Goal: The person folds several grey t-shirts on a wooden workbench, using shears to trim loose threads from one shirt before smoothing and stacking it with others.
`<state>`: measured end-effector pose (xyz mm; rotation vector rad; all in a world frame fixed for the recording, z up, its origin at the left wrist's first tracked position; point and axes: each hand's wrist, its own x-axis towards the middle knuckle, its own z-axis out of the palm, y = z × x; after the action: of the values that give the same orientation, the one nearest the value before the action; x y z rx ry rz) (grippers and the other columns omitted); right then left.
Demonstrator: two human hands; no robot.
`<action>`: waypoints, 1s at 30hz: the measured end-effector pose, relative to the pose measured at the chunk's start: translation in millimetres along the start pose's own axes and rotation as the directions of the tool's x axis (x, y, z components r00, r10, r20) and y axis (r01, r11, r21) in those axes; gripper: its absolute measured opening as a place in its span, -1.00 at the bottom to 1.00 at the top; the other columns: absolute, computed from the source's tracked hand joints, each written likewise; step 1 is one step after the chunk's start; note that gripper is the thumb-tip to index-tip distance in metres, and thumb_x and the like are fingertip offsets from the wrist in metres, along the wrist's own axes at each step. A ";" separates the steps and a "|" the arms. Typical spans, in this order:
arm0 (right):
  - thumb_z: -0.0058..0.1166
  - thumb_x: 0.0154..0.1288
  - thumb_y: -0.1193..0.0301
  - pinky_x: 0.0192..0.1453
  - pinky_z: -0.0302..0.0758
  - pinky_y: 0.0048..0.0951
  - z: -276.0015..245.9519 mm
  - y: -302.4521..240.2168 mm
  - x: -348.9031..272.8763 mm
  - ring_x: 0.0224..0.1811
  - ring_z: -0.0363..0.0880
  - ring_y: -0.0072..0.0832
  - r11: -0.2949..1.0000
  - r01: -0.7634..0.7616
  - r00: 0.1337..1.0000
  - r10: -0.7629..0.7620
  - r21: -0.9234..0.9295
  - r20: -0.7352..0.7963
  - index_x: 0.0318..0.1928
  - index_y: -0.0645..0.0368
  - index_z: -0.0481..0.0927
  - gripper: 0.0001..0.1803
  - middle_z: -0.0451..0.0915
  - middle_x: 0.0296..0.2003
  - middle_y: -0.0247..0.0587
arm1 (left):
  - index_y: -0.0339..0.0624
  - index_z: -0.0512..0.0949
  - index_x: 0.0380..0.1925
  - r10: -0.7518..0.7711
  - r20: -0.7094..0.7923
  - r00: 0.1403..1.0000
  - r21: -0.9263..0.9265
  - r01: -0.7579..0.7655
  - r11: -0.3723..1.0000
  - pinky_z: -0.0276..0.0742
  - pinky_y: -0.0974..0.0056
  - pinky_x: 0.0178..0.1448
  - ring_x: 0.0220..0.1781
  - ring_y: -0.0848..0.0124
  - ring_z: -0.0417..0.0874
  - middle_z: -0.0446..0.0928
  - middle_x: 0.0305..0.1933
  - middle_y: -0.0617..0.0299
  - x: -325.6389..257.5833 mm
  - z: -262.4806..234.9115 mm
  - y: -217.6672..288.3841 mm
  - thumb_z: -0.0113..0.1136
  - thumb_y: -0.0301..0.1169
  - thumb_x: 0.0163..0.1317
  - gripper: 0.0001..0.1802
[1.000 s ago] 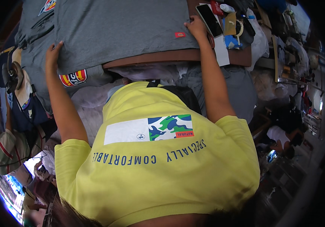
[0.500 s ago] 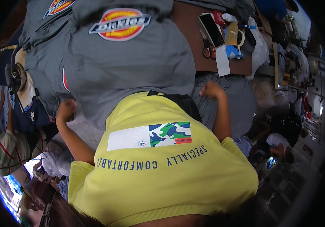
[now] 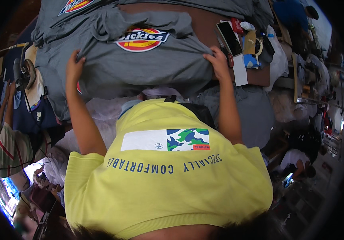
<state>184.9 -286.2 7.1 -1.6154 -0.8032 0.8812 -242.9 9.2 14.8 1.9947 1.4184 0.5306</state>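
Both hands grip one grey shirt (image 3: 140, 68): my left hand (image 3: 74, 67) pinches its left edge and my right hand (image 3: 218, 63) clutches its right edge, fingers curled into the cloth. I see the shirt spread across the brown table (image 3: 204, 28), far from my yellow shirt (image 3: 168, 180), its long axis running left to right between my hands. Its fabric looks soft, matte and wrinkled, with an oval red-and-yellow print (image 3: 143, 39) facing up. At right, a flat dark phone (image 3: 229, 38) lies on the table.
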 end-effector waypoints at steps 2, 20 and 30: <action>0.17 -0.04 0.48 -0.16 0.36 -0.55 -31.9 3.1 -26.8 -0.30 0.44 -0.57 0.990 -0.135 0.988 0.138 -0.038 0.075 -0.25 0.26 0.46 -0.71 0.48 -0.44 -0.27 | -0.20 0.37 0.07 -0.104 0.244 0.964 0.059 0.092 0.994 0.33 0.20 0.11 0.05 0.12 0.47 0.42 0.03 -0.12 -24.7 -21.1 -19.6 0.26 -0.42 -0.03 -0.42; 0.06 0.18 0.40 0.09 0.33 -0.41 27.6 -11.2 20.5 -0.04 0.47 -0.46 0.632 -0.265 0.963 0.218 0.728 0.161 -0.09 0.25 0.47 -0.71 0.53 -0.15 -0.16 | -0.12 0.52 -0.22 0.554 0.089 0.827 0.670 -0.462 0.581 0.19 0.08 0.15 0.14 0.16 0.29 0.33 0.03 0.19 -40.8 71.4 80.6 0.27 -0.42 -0.18 -0.60; 0.23 0.01 0.39 0.19 0.31 -0.26 -29.4 -124.2 -77.1 0.10 0.36 -0.39 0.759 0.169 0.977 -0.215 0.628 -0.004 0.27 0.07 0.08 -0.18 0.33 0.10 -0.13 | -0.39 0.55 -0.36 0.598 0.482 0.640 -0.639 -0.211 0.740 0.27 0.30 0.08 -0.04 0.32 0.44 0.48 -0.14 0.10 -90.6 -23.4 146.8 0.06 -0.33 0.07 -0.71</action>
<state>164.4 -341.9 143.9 -0.8964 -0.6140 0.9316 -187.8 -103.0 136.0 1.7565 0.2788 0.2923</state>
